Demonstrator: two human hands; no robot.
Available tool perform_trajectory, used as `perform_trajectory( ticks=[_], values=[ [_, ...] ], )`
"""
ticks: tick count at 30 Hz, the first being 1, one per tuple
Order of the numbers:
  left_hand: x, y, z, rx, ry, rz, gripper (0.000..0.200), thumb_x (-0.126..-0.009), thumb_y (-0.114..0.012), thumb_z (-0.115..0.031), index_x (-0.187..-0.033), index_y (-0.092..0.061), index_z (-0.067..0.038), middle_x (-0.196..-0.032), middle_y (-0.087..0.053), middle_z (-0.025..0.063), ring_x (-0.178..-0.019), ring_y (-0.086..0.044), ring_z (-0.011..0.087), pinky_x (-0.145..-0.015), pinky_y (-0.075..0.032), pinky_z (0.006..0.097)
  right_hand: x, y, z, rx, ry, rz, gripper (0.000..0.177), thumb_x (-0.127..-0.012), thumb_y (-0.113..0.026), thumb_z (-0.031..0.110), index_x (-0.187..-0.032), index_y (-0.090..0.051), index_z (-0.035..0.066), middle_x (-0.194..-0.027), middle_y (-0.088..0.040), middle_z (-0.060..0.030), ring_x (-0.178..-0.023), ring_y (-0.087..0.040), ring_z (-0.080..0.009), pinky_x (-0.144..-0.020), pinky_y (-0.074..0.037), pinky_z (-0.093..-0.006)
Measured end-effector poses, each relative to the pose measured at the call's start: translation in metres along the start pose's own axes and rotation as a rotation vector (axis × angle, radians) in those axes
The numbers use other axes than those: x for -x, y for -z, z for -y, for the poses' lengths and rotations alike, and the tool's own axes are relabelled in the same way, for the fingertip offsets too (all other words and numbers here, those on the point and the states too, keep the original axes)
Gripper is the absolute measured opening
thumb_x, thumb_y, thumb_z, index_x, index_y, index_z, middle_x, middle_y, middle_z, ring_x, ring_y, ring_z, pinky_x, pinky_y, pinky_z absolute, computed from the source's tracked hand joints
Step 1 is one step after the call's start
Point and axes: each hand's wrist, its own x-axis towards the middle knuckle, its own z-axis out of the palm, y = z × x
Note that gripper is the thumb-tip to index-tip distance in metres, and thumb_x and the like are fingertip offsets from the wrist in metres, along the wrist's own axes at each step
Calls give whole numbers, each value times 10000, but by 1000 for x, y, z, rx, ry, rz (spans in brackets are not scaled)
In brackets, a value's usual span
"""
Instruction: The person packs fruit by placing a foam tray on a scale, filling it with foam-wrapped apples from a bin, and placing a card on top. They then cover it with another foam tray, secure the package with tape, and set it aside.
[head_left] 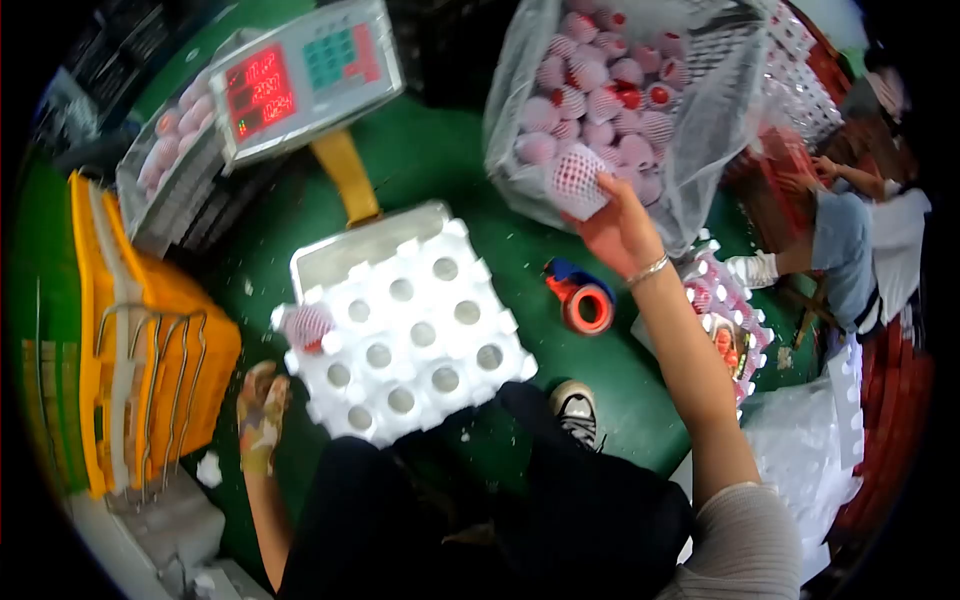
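Note:
Fruit in a white-and-pink foam net (pixel 580 182) is held in my right hand (pixel 622 230), over the near rim of a plastic-lined crate (pixel 505 110) full of similar netted reddish fruit (pixel 600 100). A white foam tray (pixel 420 360) with round hollows rests on the metal pan of a scale (pixel 330 265). One netted fruit (pixel 308 328) sits in the tray's left corner hollow. My left hand (pixel 262 410), in a patterned glove, hangs just left of the tray; it holds nothing visible and its fingers look loosely apart.
The scale's display (pixel 260 90) glows red. A tape dispenser (pixel 583 303) lies on the green floor. Yellow crates (pixel 150 340) stand at left, with another fruit crate (pixel 180 150) behind. At right are a packed tray (pixel 725 330), plastic bags (pixel 800 440) and a seated person (pixel 850 230).

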Motion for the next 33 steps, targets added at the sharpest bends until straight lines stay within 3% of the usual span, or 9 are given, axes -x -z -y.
perform_trajectory(
  ticks=[2,6,9,13,18,24,26,30,33],
  values=[
    [2,-2,-6,80,-21,5,297,-935,-608,-142,-1189,-531,-7,-950,-612,64,-855,-583,119,-757,-488,256,23,-36,-38,-164,-239,158,363,-896,-627,160,-1199,-550,-25,-1227,-601,-85,-1153,-555,-193,-1039,-396,-352],
    [5,-16,-40,48,-100,22,302,-932,-610,-135,-1187,-543,14,-1024,-609,69,-898,-583,127,-806,-474,250,23,-97,-116,202,-381,290,402,-846,-713,137,-1187,-561,-14,-1111,-644,-92,-1013,-613,-152,-939,-458,-288],
    [-3,-29,-42,210,-117,16,311,-942,-593,-133,-1205,-535,22,-1063,-609,81,-896,-590,135,-823,-476,256,7,-119,-176,700,-259,300,563,-736,-818,294,-1108,-562,-43,-950,-667,-114,-813,-635,-155,-721,-513,-272],
    [-17,-53,-73,-144,-216,4,305,-875,-653,-48,-1162,-567,11,-989,-635,60,-864,-616,124,-763,-495,260,8,-137,-206,1011,54,266,584,-658,-834,405,-929,-575,-42,-770,-649,-161,-724,-657,-248,-679,-537,-333],
    [-54,-86,-66,-661,-839,-80,343,-787,-673,-59,-1119,-589,-47,-999,-610,172,-919,-594,377,-799,-501,421,5,-143,-232,1531,96,351,323,-713,-704,290,-851,-660,1,-756,-666,-189,-737,-651,-370,-694,-537,-440],
    [-62,-113,-79,-908,-646,-5,211,-754,-657,-131,-963,-638,-106,-930,-591,111,-860,-603,323,-742,-493,410,16,-136,-203,1497,165,429,180,-775,-635,144,-900,-669,20,-1054,-597,-195,-965,-604,-332,-835,-508,-425],
    [-64,-118,-75,-941,-672,-28,179,-739,-667,-148,-908,-655,-87,-940,-592,107,-882,-595,316,-759,-491,405,14,-110,-153,1305,457,313,228,-765,-647,124,-970,-640,24,-1054,-589,-172,-927,-605,-339,-812,-505,-432],
    [-64,-116,-75,-927,-685,7,223,-735,-673,-111,-952,-660,-62,-978,-605,125,-903,-603,325,-786,-495,398,-68,19,-32,1787,853,-318,370,-743,-699,179,-1054,-579,17,-1044,-590,-192,-912,-600,-378,-798,-490,-468],
    [-60,-116,-68,-758,-603,5,263,-764,-674,-137,-1010,-659,-46,-1078,-608,145,-983,-581,361,-866,-478,434,-94,67,14,2151,-38,-444,494,-743,-731,278,-1114,-571,-6,-1132,-596,-245,-984,-618,-379,-857,-514,-442]
  ],
)
